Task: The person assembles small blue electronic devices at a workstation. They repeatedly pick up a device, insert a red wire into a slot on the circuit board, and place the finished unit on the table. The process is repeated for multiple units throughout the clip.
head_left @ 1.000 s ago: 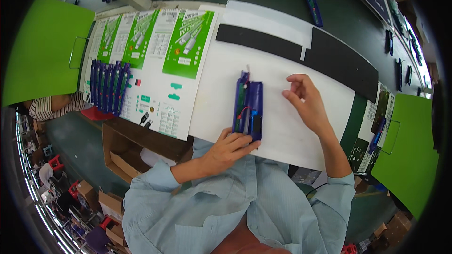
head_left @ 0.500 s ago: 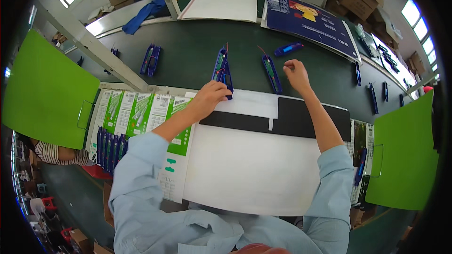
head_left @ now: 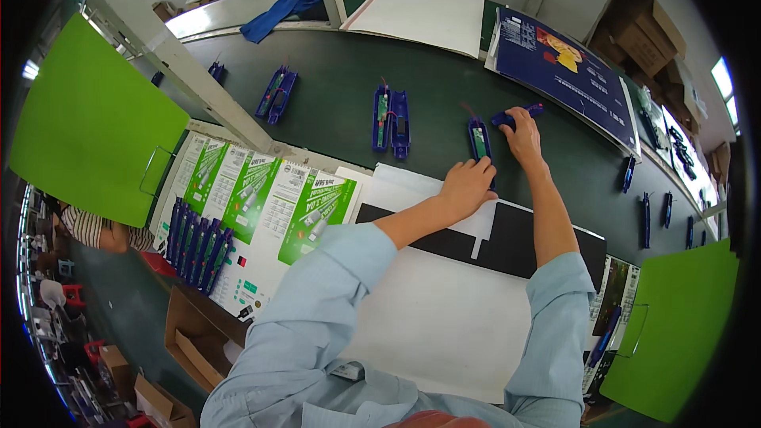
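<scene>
My left hand (head_left: pixel 468 189) has its fingers closed on the near end of a narrow blue plastic half-shell (head_left: pixel 478 136), which holds a green circuit board and a thin red wire. That end lies partly hidden beneath the fingers. To its right, my right hand (head_left: pixel 524 141) grips a blue shell cover (head_left: pixel 529 110) lying slantwise on the dark green belt (head_left: pixel 333 63). Left of my hands, an opened blue case (head_left: pixel 391 121) rests on the belt, its two halves side by side, one with a green board.
Another opened case (head_left: pixel 277 95) lies farther left. Several blue cases (head_left: pixel 196 246) stand in a row on printed cardboard (head_left: pixel 258 277). Before me is a white board (head_left: pixel 444 325) with black strips (head_left: pixel 424 231). Green panels (head_left: pixel 91 127) flank the workplace; a post (head_left: pixel 182 55) rises at left.
My left hand has let go of the opened case and moved right to the half-shell with the board. My right hand has taken hold of the cover. The case's halves now lie apart.
</scene>
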Available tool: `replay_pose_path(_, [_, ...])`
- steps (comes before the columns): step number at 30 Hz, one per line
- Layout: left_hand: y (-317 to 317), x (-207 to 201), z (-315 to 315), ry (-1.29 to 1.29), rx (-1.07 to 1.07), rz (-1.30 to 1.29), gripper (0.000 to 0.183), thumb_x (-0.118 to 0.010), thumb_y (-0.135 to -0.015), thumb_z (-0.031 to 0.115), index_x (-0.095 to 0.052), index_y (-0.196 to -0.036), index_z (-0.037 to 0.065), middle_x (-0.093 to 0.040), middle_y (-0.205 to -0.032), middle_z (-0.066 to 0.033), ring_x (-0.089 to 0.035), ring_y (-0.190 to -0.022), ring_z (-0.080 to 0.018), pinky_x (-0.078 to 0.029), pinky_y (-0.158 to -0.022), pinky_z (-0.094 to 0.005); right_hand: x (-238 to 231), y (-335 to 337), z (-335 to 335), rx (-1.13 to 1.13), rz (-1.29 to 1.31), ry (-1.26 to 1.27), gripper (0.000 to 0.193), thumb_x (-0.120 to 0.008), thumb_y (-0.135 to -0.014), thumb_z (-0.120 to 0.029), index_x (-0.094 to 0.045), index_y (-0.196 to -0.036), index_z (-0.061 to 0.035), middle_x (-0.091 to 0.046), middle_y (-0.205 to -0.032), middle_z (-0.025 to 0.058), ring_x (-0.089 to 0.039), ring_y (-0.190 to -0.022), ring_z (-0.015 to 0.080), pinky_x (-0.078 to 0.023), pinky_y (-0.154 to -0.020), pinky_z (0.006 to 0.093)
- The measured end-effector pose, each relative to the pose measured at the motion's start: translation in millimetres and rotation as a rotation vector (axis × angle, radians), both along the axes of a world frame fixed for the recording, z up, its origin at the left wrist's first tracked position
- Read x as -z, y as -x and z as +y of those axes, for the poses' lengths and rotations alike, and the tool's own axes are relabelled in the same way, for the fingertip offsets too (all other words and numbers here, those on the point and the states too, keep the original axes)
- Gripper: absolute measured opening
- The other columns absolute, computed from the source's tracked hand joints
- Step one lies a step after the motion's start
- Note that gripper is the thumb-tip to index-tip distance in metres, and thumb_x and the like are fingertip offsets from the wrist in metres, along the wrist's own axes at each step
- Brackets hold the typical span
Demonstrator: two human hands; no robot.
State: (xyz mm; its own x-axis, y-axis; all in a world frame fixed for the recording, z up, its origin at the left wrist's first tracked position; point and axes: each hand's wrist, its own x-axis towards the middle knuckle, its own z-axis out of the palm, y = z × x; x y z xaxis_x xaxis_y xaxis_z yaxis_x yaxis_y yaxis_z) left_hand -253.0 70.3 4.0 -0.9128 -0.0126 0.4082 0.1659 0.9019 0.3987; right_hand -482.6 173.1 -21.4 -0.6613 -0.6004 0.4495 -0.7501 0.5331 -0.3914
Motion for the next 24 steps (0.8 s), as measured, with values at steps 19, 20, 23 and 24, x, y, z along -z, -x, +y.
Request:
replay_pose_path(19, [-347, -72, 28, -0.166, 0.354, -0.335, 0.023, -0.083, -0.087, 0.020, -0.072, -0.105, 0.010, -0.070, -0.107, -0.0086, -0.069, -0.095, -0.0264, -0.053, -0.079, -0.0402, -82, -427, 167, -0.644, -0.497, -0.061, 0.056, -0.088, -0.083, -0.015, -0.067, -0.134, -0.0074, -0.062, -0.144, 0.0128, -0.066, -0.114, 0.0333, -0.056, -0.098, 0.0439])
replay_pose_path(20, [-338, -72, 26, -0.196, 0.308, -0.301, 0.022, -0.082, -0.089, 0.020, -0.072, -0.105, 0.010, -0.070, -0.107, -0.0087, -0.069, -0.095, -0.0269, -0.052, -0.079, -0.0400, -82, -416, 164, -0.625, -0.509, -0.049, 0.056, -0.088, -0.083, -0.014, -0.067, -0.134, -0.0070, -0.063, -0.141, 0.0137, -0.066, -0.114, 0.0338, -0.056, -0.099, 0.0444])
replay_pose_path(23, [-267, -68, 4, -0.210, 0.253, -0.205, 0.014, -0.079, -0.092, 0.018, -0.070, -0.101, 0.012, -0.069, -0.107, -0.0085, -0.066, -0.101, -0.0317, -0.049, -0.082, -0.0451, -68, -348, 149, -0.373, -0.320, 0.057, 0.048, -0.084, -0.084, -0.006, -0.068, -0.130, -0.0056, -0.067, -0.124, 0.0163, -0.065, -0.112, 0.0388, -0.055, -0.097, 0.0453])
replay_pose_path(24, [-235, -74, 2, -0.085, 0.182, -0.316, 0.016, -0.078, -0.091, 0.016, -0.069, -0.103, 0.011, -0.068, -0.114, -0.0098, -0.064, -0.111, -0.0325, -0.049, -0.089, -0.0464, -77, -321, 139, -0.281, -0.320, 0.093, 0.042, -0.082, -0.087, -0.007, -0.068, -0.127, -0.0035, -0.066, -0.117, 0.0158, -0.063, -0.109, 0.0381, -0.054, -0.094, 0.0466])
